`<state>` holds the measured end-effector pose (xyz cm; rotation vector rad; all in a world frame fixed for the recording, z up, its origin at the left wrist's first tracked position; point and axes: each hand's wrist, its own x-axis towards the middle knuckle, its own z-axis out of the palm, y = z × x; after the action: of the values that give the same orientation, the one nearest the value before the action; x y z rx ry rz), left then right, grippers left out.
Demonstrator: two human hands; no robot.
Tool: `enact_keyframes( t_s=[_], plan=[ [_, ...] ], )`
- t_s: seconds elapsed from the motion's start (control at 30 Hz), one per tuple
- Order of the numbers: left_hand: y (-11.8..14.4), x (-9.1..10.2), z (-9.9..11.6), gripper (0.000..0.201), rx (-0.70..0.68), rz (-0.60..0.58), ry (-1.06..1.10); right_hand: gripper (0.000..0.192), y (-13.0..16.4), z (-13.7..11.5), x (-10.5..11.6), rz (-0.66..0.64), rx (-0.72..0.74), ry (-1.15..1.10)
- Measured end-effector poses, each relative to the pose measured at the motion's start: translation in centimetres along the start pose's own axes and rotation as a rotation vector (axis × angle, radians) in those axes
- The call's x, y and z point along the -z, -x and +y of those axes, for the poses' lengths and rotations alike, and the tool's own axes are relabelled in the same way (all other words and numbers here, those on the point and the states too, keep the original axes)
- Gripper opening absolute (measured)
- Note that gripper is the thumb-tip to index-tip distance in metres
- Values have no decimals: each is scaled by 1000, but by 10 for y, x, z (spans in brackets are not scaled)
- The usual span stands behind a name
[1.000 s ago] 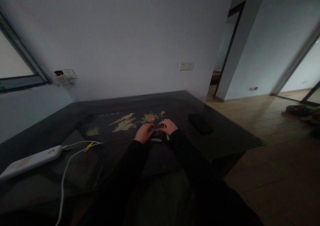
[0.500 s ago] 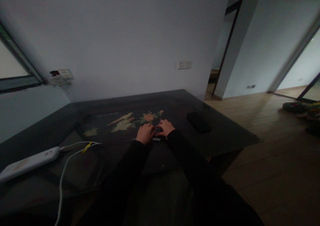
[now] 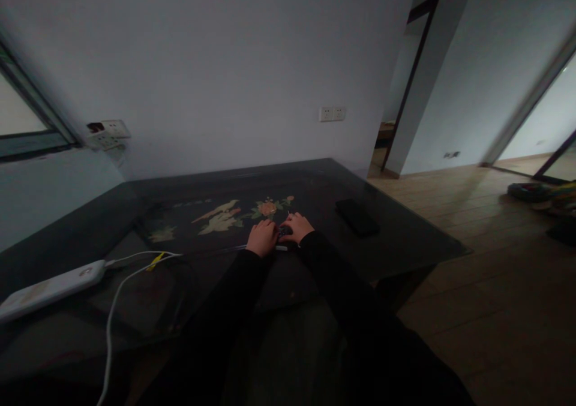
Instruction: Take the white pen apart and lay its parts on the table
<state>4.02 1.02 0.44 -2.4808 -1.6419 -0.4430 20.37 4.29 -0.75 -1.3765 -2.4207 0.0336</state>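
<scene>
a dim room; two hands in black sleeves rest close together on a dark glass table (image 3: 405,238); the left hand (image 3: 263,238) and right hand (image 3: 296,227) both curl around a small dark object (image 3: 283,233) lying between them, near the table's painted flowers; too dark to tell what it is; a black phone (image 3: 357,217) lies to the right; a white power bank (image 3: 47,289) with a cable sits far left

Dim, underexposed room; daylight enters at side edges; corners stretched.
</scene>
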Motion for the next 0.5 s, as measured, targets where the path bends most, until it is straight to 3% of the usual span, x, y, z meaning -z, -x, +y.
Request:
enact_keyframes(
  t_s=[0.5],
  plan=[
    [1,-1,0,15,-19,37,38,50,0,-2,1,0,16,15]
  ],
)
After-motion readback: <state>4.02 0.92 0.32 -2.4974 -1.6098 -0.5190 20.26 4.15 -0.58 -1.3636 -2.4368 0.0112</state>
